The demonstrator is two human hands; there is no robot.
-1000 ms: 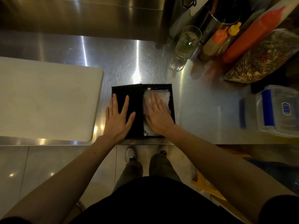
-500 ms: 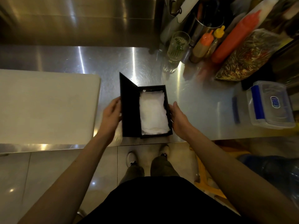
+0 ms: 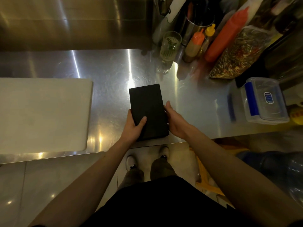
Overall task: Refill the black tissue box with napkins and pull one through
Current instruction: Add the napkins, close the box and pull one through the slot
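Black box (image 3: 148, 110) is closed, lid face up, no napkins visible. It sits near the front edge of the steel counter (image 3: 106, 76), long side running away from the person, slightly tilted clockwise. Can't tell if it rests fully on the counter or is lifted a bit.

Left hand (image 3: 133, 128) grips the box's near-left corner, thumb lying on top of the lid, fingers wrapped on the left side. Right hand (image 3: 175, 122) is pressed against the right side, fingers along the edge, thumb tip up near the box's middle. Both hands clasp the box between them.

White cutting board (image 3: 42, 115) lies flat to the left, well apart from the box. At the back right: glass (image 3: 170, 46), orange-capped bottle (image 3: 195, 45), small yellow-capped bottle (image 3: 209, 32), tall red squeeze bottle (image 3: 226, 35), metal canister (image 3: 196, 25) behind them, bag of dried bits (image 3: 237, 54) leaning beside. Clear plastic container (image 3: 264, 102) with blue clips is on the right, near the front edge.

Person's shoes (image 3: 131, 161) show on the tiled floor below the counter edge.
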